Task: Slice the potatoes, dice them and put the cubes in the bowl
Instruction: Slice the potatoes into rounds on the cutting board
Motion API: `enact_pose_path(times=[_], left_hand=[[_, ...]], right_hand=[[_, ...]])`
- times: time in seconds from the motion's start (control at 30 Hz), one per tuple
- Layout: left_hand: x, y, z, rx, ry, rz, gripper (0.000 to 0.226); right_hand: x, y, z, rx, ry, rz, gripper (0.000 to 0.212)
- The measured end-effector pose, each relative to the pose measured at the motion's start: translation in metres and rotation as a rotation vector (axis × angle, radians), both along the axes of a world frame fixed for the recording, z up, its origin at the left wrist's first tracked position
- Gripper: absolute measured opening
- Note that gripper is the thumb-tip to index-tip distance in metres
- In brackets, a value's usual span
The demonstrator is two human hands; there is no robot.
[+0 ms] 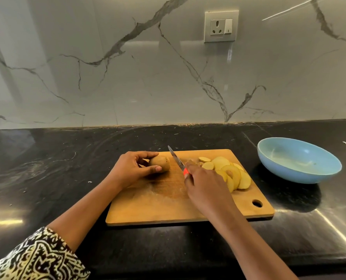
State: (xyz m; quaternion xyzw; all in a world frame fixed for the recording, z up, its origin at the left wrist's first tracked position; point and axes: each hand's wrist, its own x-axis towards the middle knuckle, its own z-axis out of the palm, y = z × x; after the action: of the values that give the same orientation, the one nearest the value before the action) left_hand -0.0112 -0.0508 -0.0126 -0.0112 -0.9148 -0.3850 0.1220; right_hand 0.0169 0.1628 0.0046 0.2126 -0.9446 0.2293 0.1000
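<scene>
Black-and-cream patterned sleeve (36, 257) covers the left forearm at the near edge. Beyond it, the left hand (131, 170) cups a whole potato (159, 163): its fingers curl over the far side, and the thumb presses the near side, pinning it to the cutting board (158, 207). The potato is rounded, brown-skinned and dull, with a few dark specks, and it sits at the board's far left part.

The right hand (206, 184) grips the knife (176, 158), with its fingers wrapped tightly round a red-orange handle (185, 171) that is mostly hidden beneath them. The thin, shiny blade points away and slightly left, just right of the potato. Whether its edge touches the wood cannot be told.

Pale yellow potato slices (228, 172), round and flat with thin brown rims, overlap in a loose heap on the board's far right side. The board is a smooth wooden rectangle with rounded corners and a hole near its right corner. It lies on a glossy black stone counter (46, 168).

A shallow, pale blue bowl (297, 160) stands on the counter, to the right of the board and apart from it.
</scene>
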Motion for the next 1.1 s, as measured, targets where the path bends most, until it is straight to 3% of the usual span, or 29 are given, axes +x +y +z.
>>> enact_pose_path(times=[0.53,1.1], left_hand=[[-0.001,0.004,-0.006,0.060,0.064,0.057,0.066],[0.003,0.009,-0.006,-0.021,0.145,0.065,0.052]], right_hand=[[-0.010,-0.011,0.002,0.111,0.106,0.085,0.036],[-0.036,-0.039,0.024,0.310,-0.070,0.094,0.022]])
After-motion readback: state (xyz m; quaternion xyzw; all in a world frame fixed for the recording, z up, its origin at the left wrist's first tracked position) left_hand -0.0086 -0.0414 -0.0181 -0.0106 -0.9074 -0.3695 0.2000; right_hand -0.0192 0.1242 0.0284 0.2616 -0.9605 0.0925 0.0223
